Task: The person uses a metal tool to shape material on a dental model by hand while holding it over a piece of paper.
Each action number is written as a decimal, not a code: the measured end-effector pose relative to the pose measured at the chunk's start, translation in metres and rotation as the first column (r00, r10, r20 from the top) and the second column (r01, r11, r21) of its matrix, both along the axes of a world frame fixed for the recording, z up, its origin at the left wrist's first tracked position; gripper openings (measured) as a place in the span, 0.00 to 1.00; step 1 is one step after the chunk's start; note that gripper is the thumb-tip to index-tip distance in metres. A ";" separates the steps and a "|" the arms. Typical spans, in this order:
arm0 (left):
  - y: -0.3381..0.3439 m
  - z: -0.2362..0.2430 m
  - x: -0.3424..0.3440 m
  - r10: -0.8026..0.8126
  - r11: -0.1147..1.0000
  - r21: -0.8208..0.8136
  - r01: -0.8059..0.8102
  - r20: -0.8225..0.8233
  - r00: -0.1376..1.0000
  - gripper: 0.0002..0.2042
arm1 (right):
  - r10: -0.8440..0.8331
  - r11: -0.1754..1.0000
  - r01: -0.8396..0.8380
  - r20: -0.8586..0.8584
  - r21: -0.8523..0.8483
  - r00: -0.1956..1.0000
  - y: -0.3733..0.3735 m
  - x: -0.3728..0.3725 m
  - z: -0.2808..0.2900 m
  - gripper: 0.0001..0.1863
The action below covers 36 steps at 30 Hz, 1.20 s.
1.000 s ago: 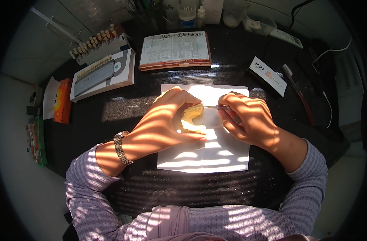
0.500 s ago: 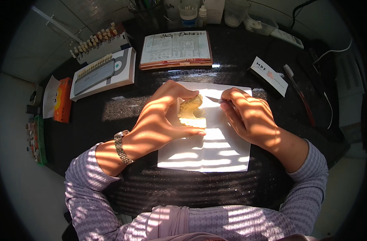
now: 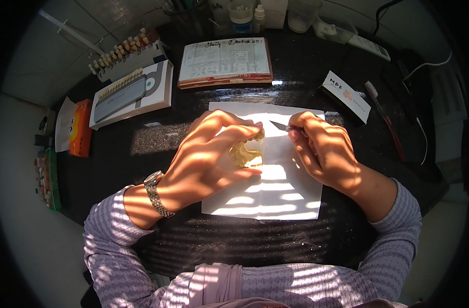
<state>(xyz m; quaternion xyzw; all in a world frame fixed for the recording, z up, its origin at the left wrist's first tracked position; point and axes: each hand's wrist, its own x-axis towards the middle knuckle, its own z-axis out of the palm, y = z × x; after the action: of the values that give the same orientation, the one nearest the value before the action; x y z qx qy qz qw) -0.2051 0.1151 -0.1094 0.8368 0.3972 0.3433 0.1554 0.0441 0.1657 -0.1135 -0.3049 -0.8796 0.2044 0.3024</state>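
My left hand (image 3: pixel 201 159), with a metal watch on its wrist, grips a yellowish dental cast (image 3: pixel 244 154) between thumb and fingers. The cast curves like a horseshoe, its opening to the right; part of it is hidden by the fingers. In my right hand (image 3: pixel 321 146) is a small knife (image 3: pixel 279 125), pinched near its blade, the pointed tip toward the cast but apart from it. The rest of the knife is hidden in the hand. Both hands are over a creased white sheet of paper (image 3: pixel 265 203), striped with sunlight and shadow.
On the dark speckled table (image 3: pixel 193 241) a book (image 3: pixel 224 61) lies at the back. Tooth shade guides (image 3: pixel 122 88) and an orange box (image 3: pixel 80 128) stand left. A black and white box (image 3: pixel 345 97) and a toothbrush (image 3: pixel 383 118) lie right. Cups (image 3: pixel 241 15) line the back.
My left hand has turned the cast and shifted its fingers over the far end. My right hand has moved slightly right with the knife, away from the cast.
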 end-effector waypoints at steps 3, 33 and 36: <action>-0.001 0.004 0.002 0.064 0.993 -0.104 -0.064 -0.005 0.998 0.33 | 0.002 1.000 -0.002 -0.003 -0.001 1.000 0.000 -0.001 -0.001 0.05; -0.026 0.011 0.004 -0.355 0.935 0.133 0.329 0.319 0.879 0.31 | 0.018 1.000 -0.018 -0.086 -0.004 0.996 0.002 0.004 -0.004 0.07; -0.025 0.012 0.003 -0.363 0.932 0.116 0.344 0.308 0.879 0.31 | 0.019 1.000 -0.021 -0.089 -0.013 0.996 0.002 0.004 -0.004 0.07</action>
<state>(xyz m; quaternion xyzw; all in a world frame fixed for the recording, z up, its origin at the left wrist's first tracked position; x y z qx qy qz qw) -0.2019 0.0902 -0.0975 0.8315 0.1966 0.4530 0.2543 0.0480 0.1674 -0.1178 -0.2888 -0.8670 0.2269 0.3369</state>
